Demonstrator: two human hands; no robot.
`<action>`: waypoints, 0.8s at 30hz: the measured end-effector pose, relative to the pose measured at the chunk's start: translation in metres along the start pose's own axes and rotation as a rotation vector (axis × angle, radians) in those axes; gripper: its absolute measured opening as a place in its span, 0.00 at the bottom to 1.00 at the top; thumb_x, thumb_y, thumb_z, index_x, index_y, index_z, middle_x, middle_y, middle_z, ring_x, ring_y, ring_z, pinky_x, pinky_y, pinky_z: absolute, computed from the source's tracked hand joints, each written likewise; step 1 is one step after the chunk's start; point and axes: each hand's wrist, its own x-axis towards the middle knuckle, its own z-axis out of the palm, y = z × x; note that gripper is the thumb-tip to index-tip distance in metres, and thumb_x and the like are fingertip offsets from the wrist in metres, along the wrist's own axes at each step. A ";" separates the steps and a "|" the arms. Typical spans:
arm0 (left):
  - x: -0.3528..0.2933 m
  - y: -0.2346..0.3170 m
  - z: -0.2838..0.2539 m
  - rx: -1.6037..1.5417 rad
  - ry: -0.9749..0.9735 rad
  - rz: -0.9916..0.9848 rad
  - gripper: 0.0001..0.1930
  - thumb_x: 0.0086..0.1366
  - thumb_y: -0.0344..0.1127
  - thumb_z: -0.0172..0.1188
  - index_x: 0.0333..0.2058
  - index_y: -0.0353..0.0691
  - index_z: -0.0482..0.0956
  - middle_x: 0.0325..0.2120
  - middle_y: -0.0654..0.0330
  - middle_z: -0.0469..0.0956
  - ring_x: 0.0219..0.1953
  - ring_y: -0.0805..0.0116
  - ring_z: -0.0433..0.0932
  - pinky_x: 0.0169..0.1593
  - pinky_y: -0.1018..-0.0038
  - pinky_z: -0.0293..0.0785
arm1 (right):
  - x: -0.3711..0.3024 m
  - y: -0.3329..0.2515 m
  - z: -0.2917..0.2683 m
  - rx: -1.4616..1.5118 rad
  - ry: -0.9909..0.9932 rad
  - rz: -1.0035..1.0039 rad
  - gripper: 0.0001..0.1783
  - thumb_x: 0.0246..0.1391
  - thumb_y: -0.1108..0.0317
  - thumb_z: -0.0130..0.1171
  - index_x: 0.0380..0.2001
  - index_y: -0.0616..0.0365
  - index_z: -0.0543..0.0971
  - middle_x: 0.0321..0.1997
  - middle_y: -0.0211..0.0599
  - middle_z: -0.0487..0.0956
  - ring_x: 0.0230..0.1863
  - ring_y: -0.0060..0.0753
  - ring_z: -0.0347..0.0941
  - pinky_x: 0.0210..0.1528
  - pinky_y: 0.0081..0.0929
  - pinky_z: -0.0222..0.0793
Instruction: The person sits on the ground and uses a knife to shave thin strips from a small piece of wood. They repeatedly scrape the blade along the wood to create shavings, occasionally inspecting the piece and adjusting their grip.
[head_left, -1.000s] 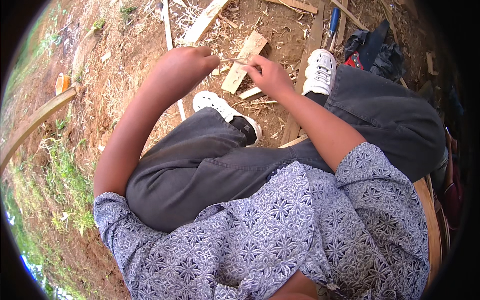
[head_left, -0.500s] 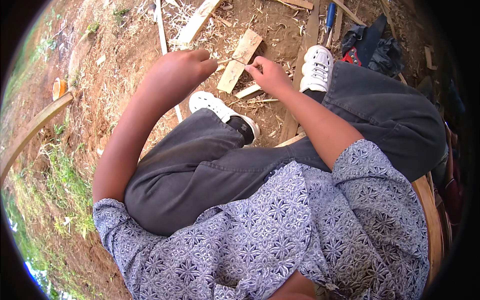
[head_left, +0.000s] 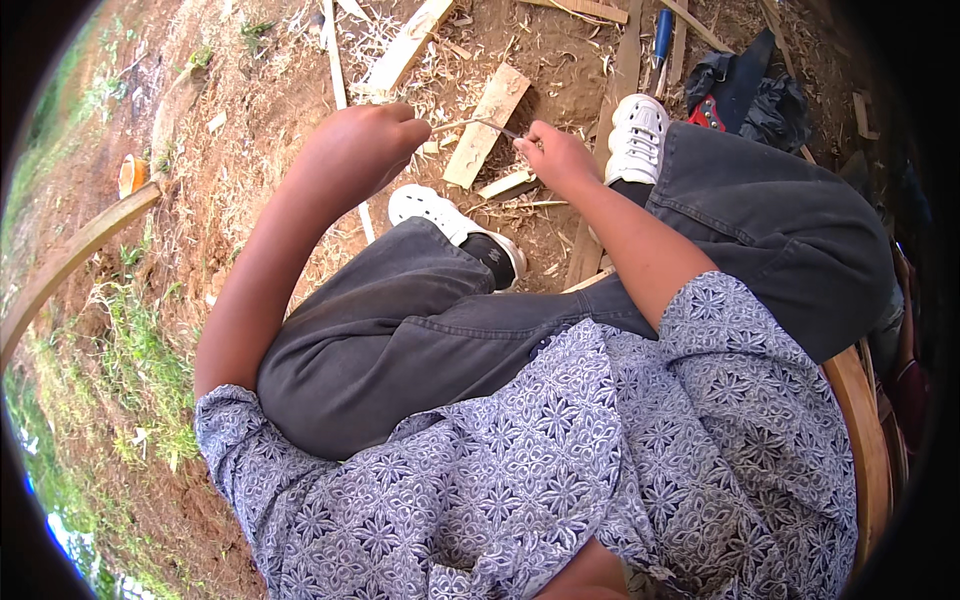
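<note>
Pale wood, one thin stick (head_left: 455,126), is gripped at one end by the closed left hand (head_left: 375,140) and is held out over one short plank (head_left: 494,102) lying on the soil (head_left: 560,60). One slim dark piece (head_left: 506,131) is pinched in the right hand (head_left: 553,155), near the stick's far end; whether they touch cannot be told. Two white shoes (head_left: 637,145) are worn. One blue-handled tool (head_left: 663,38) is seen near one black plastic bag (head_left: 778,115), whose contents are hidden; one red object (head_left: 706,113) is placed beside it.
</note>
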 end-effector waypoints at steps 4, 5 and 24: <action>0.002 -0.007 0.001 0.002 0.011 -0.001 0.01 0.60 0.28 0.61 0.31 0.38 0.79 0.28 0.56 0.80 0.33 0.53 0.84 0.36 0.58 0.82 | 0.018 0.033 0.014 0.044 0.042 0.033 0.20 0.64 0.48 0.57 0.40 0.55 0.79 0.37 0.46 0.83 0.39 0.47 0.81 0.42 0.46 0.73; -0.001 -0.005 0.004 -0.004 0.007 -0.020 0.01 0.60 0.28 0.61 0.30 0.38 0.79 0.28 0.56 0.80 0.32 0.52 0.84 0.36 0.59 0.82 | 0.013 0.025 0.016 0.072 0.050 0.000 0.19 0.65 0.49 0.57 0.39 0.56 0.79 0.35 0.47 0.83 0.36 0.45 0.80 0.40 0.45 0.72; 0.005 0.003 -0.002 -0.016 0.040 0.039 0.02 0.60 0.29 0.60 0.31 0.38 0.78 0.28 0.55 0.79 0.33 0.52 0.83 0.37 0.58 0.80 | 0.006 -0.018 0.003 0.084 0.115 -0.188 0.17 0.62 0.48 0.61 0.37 0.51 0.80 0.27 0.46 0.81 0.33 0.51 0.79 0.36 0.44 0.71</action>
